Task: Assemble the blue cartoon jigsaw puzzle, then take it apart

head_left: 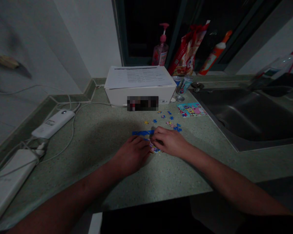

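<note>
**Jigsaw puzzle (pixel 142 132), part-assembled, on bench (pixel 92 185)**

Left to right: white power brick (pixel 53 123); left hand (pixel 130 155) and right hand (pixel 168 141), together, touching the jigsaw puzzle between them, grip unclear; loose blue pieces (pixel 169 121) just beyond; picture card (pixel 191 110); steel sink (pixel 249 117).

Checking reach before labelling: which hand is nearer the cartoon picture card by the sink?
Right. The right hand is closer, short of the cartoon picture card, with loose jigsaw pieces between them. The left hand is farther, on the right hand's far side from the card.
</note>
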The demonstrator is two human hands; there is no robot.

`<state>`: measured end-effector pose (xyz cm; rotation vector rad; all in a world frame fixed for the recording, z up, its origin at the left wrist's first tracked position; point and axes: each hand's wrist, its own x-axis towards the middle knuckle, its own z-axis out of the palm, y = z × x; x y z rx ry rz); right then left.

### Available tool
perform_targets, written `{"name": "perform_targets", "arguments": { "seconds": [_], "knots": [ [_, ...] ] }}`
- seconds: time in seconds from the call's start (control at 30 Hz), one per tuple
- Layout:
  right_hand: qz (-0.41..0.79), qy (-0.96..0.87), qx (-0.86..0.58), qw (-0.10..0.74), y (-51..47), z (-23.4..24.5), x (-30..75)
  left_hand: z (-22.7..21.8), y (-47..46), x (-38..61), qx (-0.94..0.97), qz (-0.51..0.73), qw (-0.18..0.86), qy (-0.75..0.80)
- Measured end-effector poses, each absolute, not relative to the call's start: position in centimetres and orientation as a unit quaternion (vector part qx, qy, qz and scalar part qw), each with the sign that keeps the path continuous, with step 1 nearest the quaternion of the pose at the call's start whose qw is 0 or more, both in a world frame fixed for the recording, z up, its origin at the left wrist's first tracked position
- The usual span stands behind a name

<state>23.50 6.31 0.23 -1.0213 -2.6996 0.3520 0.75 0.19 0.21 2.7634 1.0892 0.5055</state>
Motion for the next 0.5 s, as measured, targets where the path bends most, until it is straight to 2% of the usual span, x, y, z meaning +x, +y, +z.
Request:
{"name": "perform_targets", "arguments": {
  "seconds": [0.4,0.5],
  "knots": [
    [0.127,-0.928,-0.330,0.120,6.53,0.02,23.49,-0.32,0.29,0.72,0.915,0.177,0.056,0.358],
    [0.136,-0.917,-0.342,0.156,7.00,0.75,23.96,-0.40,0.29,0.67,0.915,0.177,0.053,0.359]
  ]
}}
